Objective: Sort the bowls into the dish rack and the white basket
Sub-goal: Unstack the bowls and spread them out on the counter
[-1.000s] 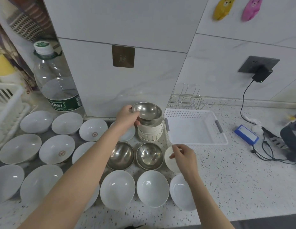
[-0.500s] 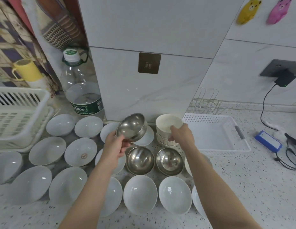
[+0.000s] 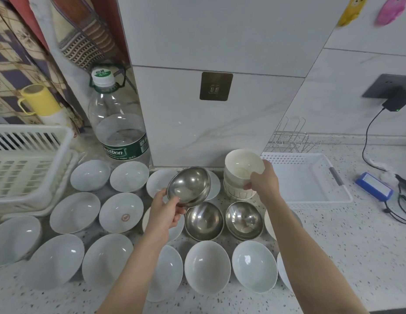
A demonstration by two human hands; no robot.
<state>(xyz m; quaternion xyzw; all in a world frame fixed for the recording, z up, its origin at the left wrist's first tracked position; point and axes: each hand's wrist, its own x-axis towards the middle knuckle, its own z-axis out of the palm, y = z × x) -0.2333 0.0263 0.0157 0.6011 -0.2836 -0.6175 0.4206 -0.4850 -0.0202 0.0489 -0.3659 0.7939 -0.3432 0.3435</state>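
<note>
My left hand (image 3: 164, 214) holds a steel bowl (image 3: 189, 186) by its rim, tilted, above the counter. My right hand (image 3: 263, 182) grips the top cream bowl (image 3: 243, 163) of a short stack (image 3: 237, 191) and tilts it up. Two more steel bowls (image 3: 204, 220) (image 3: 244, 220) sit in front of the stack. Several white bowls (image 3: 121, 212) spread over the counter left and front. The dish rack (image 3: 27, 164) stands at the far left. The white basket (image 3: 307, 177) lies right of the stack, with nothing in it.
A large water bottle (image 3: 117, 123) stands behind the bowls next to a white pillar. A yellow mug (image 3: 40, 99) sits behind the rack. A wire holder (image 3: 292, 137), a blue box (image 3: 374, 186) and charger cables (image 3: 401, 205) lie at the right.
My left hand lifted the steel bowl off the stack and carried it left. My right hand left a low white bowl and took hold of the stack's top cream bowl.
</note>
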